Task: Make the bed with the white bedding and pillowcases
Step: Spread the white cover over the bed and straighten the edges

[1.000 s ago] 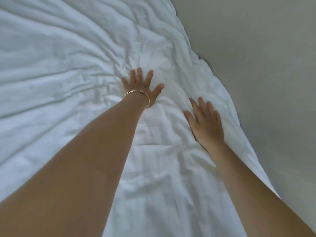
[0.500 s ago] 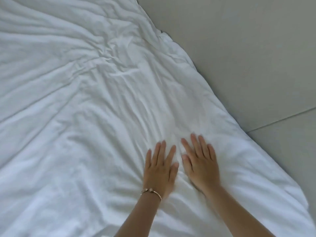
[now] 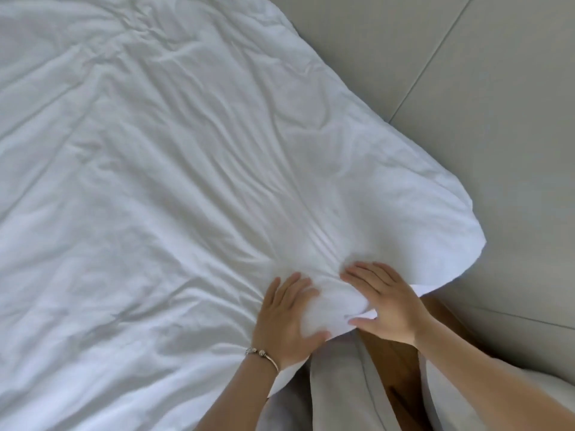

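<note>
Both hands, the left hand (image 3: 284, 318) and right hand (image 3: 387, 303), are gripping a bunched fold of white bedding (image 3: 186, 181) at its near edge

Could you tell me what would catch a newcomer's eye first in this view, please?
A wrinkled white fabric duvet fills most of the view. At its near edge, the left hand and right hand lie close together, bunching the cloth. A thin metal bracelet circles the left wrist; grey floor tiles lie right.
</note>
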Motion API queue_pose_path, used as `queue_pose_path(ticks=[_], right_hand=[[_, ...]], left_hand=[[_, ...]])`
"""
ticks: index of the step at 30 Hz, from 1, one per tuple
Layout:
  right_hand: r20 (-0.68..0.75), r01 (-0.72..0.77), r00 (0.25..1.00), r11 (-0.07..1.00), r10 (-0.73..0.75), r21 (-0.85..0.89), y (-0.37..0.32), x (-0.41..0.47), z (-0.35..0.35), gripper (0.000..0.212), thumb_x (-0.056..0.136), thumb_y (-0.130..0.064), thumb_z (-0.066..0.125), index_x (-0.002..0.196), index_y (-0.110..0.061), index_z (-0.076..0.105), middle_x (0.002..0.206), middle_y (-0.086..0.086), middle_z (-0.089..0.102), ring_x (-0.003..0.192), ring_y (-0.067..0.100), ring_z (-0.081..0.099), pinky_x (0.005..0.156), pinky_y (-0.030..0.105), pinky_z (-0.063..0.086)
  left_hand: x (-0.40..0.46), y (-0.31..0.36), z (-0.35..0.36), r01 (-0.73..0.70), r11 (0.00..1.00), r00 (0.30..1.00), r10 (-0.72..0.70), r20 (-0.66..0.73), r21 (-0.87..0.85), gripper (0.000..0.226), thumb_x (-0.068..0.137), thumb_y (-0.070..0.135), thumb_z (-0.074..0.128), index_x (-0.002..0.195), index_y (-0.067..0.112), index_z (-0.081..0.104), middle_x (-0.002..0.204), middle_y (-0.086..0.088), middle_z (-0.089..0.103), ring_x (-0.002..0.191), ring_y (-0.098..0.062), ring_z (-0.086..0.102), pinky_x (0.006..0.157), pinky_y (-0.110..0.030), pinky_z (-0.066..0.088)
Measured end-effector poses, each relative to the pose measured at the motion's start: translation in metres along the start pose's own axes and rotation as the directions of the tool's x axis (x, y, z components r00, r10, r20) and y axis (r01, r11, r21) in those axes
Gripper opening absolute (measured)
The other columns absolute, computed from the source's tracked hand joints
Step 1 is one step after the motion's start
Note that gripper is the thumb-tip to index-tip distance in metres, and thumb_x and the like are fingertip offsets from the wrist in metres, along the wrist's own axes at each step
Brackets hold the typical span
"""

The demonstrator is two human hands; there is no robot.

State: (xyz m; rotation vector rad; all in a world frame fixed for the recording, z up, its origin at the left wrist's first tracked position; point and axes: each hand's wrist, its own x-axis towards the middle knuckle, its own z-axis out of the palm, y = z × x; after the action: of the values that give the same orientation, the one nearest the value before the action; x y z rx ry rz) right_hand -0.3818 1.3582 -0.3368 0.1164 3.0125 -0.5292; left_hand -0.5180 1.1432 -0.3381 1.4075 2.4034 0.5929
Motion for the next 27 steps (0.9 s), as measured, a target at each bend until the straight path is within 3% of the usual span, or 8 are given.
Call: queue_pose_path(ticks=[4,7,11,15,19,21,23,27], right_hand=[[-0.253,0.037,0.966,0.999,-0.046,-0.038,0.009,-0.010,0.001,0.010,0.086,-0.027,0.067,0.086,-0.018,0.072,0.089,-0.003,0.067,0.085,0.025,0.064,0.080,0.038,0.051],[-0.238,-0.008,0.971,1.000,0.012,0.020,0.006,-0.002,-0.008,0.014,0.071,-0.019,0.084,0.068,-0.018,0.071,0.077,-0.006,0.065,0.074,0.022,0.062,0.069,0.032,0.051],[-0.184,-0.068,0.978,0.984,0.098,0.166,0.002,-0.007,-0.029,0.011,0.077,-0.029,0.071,0.068,-0.025,0.075,0.075,-0.013,0.067,0.072,0.012,0.063,0.064,0.023,0.045],[-0.091,-0.085,0.990,0.966,0.110,0.243,-0.004,-0.023,-0.033,0.010,0.081,-0.022,0.078,0.072,-0.025,0.074,0.078,-0.015,0.066,0.077,0.010,0.061,0.068,0.027,0.046],[-0.089,-0.062,0.993,0.991,0.073,0.119,-0.014,-0.036,-0.026,0.010,0.079,-0.020,0.079,0.080,-0.023,0.070,0.096,-0.009,0.064,0.091,0.017,0.062,0.074,0.039,0.054],[-0.080,-0.156,0.983,0.981,0.166,0.115,-0.016,-0.040,-0.023,0.034,0.074,-0.030,0.083,0.104,-0.023,0.068,0.109,-0.007,0.063,0.101,0.018,0.059,0.083,0.036,0.051],[-0.051,-0.195,0.979,0.978,0.199,0.067,-0.019,-0.038,-0.020,0.055,0.067,-0.033,0.087,0.116,-0.022,0.064,0.110,-0.006,0.064,0.103,0.019,0.060,0.082,0.034,0.050],[-0.168,-0.137,0.976,0.991,0.136,0.007,-0.024,-0.029,-0.015,0.027,0.064,-0.018,0.090,0.077,-0.017,0.066,0.079,-0.005,0.063,0.074,0.020,0.063,0.063,0.029,0.050]], left_hand=[[-0.020,-0.001,0.000,-0.004,0.999,0.984,-0.005,-0.178,-0.053,0.027,0.082,0.043,0.063,0.101,0.023,0.066,0.106,0.006,0.060,0.104,-0.017,0.053,0.097,-0.030,0.039],[-0.021,0.007,-0.004,0.049,0.998,0.979,-0.057,-0.196,-0.047,0.020,0.084,0.039,0.059,0.079,0.024,0.071,0.086,0.010,0.063,0.088,-0.014,0.052,0.081,-0.027,0.041],[-0.023,0.019,-0.015,0.135,0.988,0.966,-0.147,-0.212,-0.072,0.028,0.079,0.044,0.057,0.070,0.025,0.075,0.078,0.013,0.067,0.082,-0.010,0.054,0.080,-0.023,0.039],[-0.031,0.027,-0.030,0.014,0.996,0.957,-0.038,-0.286,-0.087,0.029,0.075,0.046,0.064,0.061,0.022,0.073,0.063,0.010,0.062,0.071,-0.011,0.053,0.076,-0.023,0.041],[-0.043,0.031,-0.031,-0.065,0.996,0.992,0.071,-0.108,0.062,0.016,0.073,0.038,0.074,0.073,0.022,0.070,0.072,0.009,0.064,0.075,-0.015,0.057,0.076,-0.030,0.048],[-0.047,0.038,-0.028,0.049,0.994,0.998,-0.047,-0.029,0.101,0.032,0.064,0.028,0.086,0.090,0.020,0.069,0.086,0.007,0.065,0.079,-0.017,0.060,0.074,-0.030,0.052],[-0.043,0.044,-0.028,0.154,0.985,0.988,-0.154,-0.009,0.075,0.030,0.064,0.018,0.087,0.086,0.016,0.067,0.088,0.003,0.062,0.076,-0.019,0.062,0.069,-0.031,0.054],[-0.034,0.052,-0.036,0.226,0.973,0.974,-0.225,-0.015,0.050,0.018,0.070,0.017,0.084,0.065,0.019,0.066,0.073,0.009,0.059,0.067,-0.015,0.058,0.067,-0.023,0.043]])
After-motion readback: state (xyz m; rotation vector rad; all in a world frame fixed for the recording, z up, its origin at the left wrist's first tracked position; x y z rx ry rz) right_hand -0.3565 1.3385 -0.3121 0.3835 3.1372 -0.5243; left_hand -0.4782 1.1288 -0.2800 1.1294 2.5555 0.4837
